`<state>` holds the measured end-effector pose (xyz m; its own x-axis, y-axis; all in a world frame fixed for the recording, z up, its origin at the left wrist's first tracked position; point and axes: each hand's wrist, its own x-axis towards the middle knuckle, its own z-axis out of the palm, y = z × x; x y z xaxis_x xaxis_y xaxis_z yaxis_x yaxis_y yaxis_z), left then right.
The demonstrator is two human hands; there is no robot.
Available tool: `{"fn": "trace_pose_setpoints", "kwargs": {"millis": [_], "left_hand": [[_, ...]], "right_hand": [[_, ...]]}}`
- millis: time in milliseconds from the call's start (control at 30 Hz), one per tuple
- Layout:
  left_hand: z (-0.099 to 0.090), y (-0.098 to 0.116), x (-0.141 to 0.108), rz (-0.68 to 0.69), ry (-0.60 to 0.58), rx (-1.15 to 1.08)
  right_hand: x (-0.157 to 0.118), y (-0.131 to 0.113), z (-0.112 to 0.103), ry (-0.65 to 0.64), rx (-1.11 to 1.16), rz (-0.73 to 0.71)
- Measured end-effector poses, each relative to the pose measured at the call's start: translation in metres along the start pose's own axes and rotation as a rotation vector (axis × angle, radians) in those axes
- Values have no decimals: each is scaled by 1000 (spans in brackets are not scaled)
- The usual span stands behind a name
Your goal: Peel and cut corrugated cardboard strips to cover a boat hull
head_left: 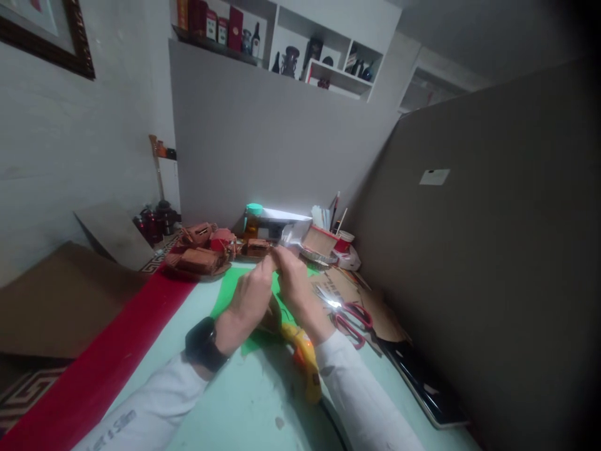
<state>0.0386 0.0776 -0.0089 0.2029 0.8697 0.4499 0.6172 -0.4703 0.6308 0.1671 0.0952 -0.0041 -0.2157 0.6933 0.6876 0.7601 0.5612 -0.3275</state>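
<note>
My left hand [251, 291], with a black watch on its wrist, and my right hand [293, 279] meet above a green sheet [228, 290]. Both have their fingers closed around something small and brownish at the fingertips, too hidden to name. Beneath them a dark brown piece [271, 316] shows partly between the wrists. A yellow glue gun [306, 363] with an orange trigger lies beside my right wrist, its cord running toward the front edge. Red-handled scissors [354, 319] lie to the right of my right hand.
Brown model pieces [200, 258] stand at the back left beside a red strip [113, 351]. Cardboard scraps [375, 307] and a black tablet-like object [425, 382] lie on the right. A green-lidded jar [253, 219] and a red-and-white cup [344, 241] are at the back.
</note>
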Motion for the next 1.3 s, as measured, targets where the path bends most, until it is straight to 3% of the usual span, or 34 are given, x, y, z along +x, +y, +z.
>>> {"fn": "trace_pose_setpoints", "kwargs": {"millis": [100,233,367,467,567,733,867,1133,1300], "left_hand": [[-12,-1,3,2,-108,-204],[-31,-5,10,36,-348,-596],[-34,-6,7,15,-558,-884],[-28,-5,3,30,-629,-977],[-21,-1,-1,59,-620,-1013],[-15,-3,2,77,-561,-950],[-21,-17,13,59,-539,-772],[-60,-49,42,36,-540,-318],[-55,-62,41,-67,-541,-237]], "right_hand": [[0,7,-17,6,-33,-57],[-10,13,-40,-44,-76,-156],[-20,12,-53,-89,-100,-205],[-24,14,-59,-96,-119,-164],[-28,17,-60,-115,-151,-51],[-35,10,-55,-241,-145,136],[-32,3,-52,-355,-90,208],[-20,-3,-37,-397,7,217],[-26,-1,-19,-394,12,183]]}}
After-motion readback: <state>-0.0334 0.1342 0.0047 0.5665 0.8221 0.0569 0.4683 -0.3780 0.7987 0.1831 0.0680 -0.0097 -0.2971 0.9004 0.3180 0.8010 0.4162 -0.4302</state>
